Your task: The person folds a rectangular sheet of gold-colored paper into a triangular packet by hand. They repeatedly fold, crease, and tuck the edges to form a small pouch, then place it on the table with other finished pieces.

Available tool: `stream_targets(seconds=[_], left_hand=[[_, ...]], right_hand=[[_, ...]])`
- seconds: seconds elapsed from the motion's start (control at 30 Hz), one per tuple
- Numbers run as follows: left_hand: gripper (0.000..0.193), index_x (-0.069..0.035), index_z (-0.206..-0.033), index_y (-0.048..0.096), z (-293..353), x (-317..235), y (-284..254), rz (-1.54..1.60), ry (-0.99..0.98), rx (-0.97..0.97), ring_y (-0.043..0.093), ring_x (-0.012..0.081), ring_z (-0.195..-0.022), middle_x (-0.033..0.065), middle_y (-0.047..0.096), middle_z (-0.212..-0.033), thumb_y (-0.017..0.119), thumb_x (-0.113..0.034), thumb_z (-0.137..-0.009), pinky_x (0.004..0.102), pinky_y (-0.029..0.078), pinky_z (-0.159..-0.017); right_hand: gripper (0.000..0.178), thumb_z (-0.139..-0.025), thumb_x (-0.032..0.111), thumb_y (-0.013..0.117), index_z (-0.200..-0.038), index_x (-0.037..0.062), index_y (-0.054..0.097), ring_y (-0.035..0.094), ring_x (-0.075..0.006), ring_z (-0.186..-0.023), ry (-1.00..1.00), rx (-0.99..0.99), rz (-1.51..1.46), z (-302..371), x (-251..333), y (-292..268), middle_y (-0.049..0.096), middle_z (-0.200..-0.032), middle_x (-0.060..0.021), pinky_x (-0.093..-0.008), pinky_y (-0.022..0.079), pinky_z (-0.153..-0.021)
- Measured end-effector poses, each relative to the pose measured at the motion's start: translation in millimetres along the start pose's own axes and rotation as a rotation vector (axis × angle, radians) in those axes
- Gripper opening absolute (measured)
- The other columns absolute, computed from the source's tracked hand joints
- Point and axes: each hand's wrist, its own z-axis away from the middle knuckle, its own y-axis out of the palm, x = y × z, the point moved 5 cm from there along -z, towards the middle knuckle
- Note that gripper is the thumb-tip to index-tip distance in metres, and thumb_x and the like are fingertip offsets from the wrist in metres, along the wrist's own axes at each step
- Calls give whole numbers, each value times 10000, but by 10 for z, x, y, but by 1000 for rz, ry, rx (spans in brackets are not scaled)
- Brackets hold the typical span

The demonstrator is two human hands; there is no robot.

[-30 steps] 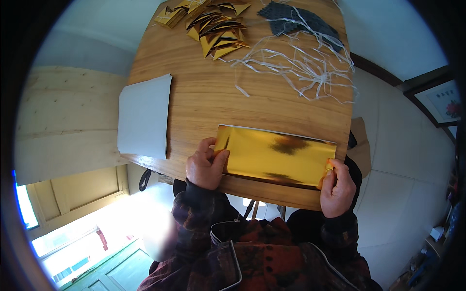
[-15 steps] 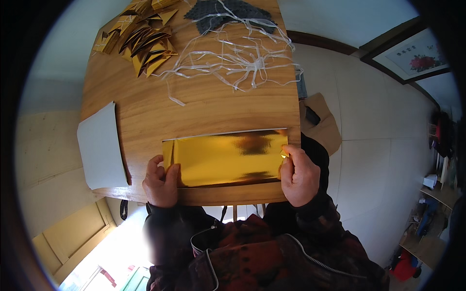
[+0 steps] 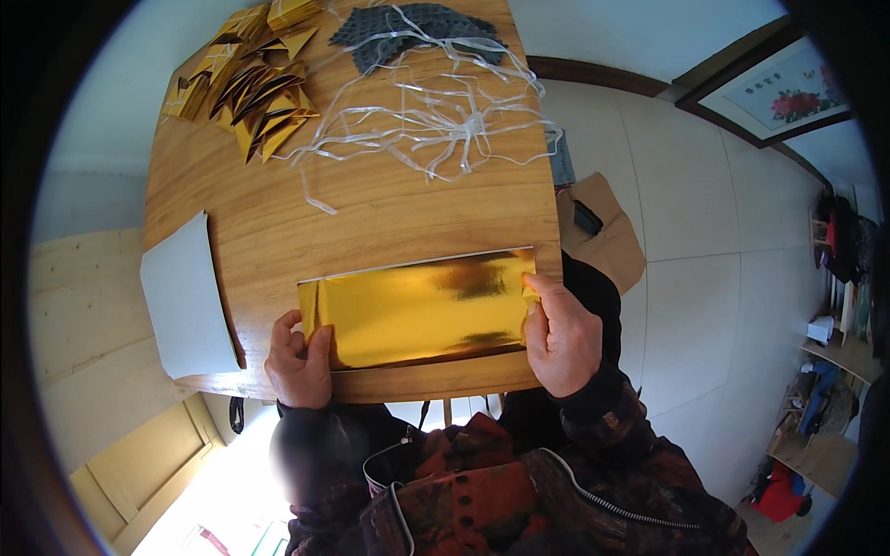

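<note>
A shiny gold foil paper sheet, folded into a long rectangle, lies near the front edge of the wooden table. Its far long edge shows a thin pale line. My left hand pinches the sheet's left end, thumb on top and fingers curled at the edge. At the other end, my right hand grips the right edge between thumb and forefinger, where a small bit of foil is bent up. What lies under the sheet is hidden.
Folded gold paper pieces are heaped at the far left. White plastic strings spread beside a grey textured cloth at the back. A stack of pale sheets lies at the table's left edge. Brown cardboard sits beyond the right edge.
The whole view has shifted slightly, with the table and hands appearing a little further left. Both hands keep their hold on the gold sheet; little else differs.
</note>
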Motion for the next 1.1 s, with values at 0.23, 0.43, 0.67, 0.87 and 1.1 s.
stream_targets(seconds=[0.23,0.43,0.67,0.87,1.1], left_hand=[[309,-42,-1102,586,4,27,5,26,-16,4,503,91,-516,36,557,-565,710,-109,-827,253,412,-535],[306,-47,-1101,589,3,13,4,16,-7,-2,483,84,-505,25,547,-558,713,-105,-828,252,401,-521],[283,-31,-1092,583,1,-62,-11,-18,44,8,453,61,-485,18,538,-548,705,-77,-841,227,367,-490],[285,-27,-1094,582,4,-68,-4,-13,44,1,438,57,-481,14,528,-540,706,-79,-844,225,359,-484],[288,-20,-1090,585,-1,-50,-4,-16,38,-4,415,55,-475,8,503,-528,710,-80,-838,226,348,-479]], right_hand=[[338,-826,-68,563,-1158,-16,600,681,-350,-855,43,58,28,0,9,-7,674,-1016,-198,-352,553,-712],[349,-826,-69,560,-1172,-29,589,680,-352,-864,45,70,53,0,9,9,672,-1023,-204,-355,558,-720],[352,-828,-66,554,-1178,-37,583,679,-355,-864,29,61,51,-1,5,11,669,-1020,-207,-356,558,-720],[353,-828,-69,554,-1178,-38,585,678,-354,-860,41,70,70,3,4,16,668,-1009,-209,-356,557,-717],[358,-830,-69,553,-1184,-33,585,676,-357,-854,37,62,60,-5,12,6,666,-1005,-213,-357,555,-716]])
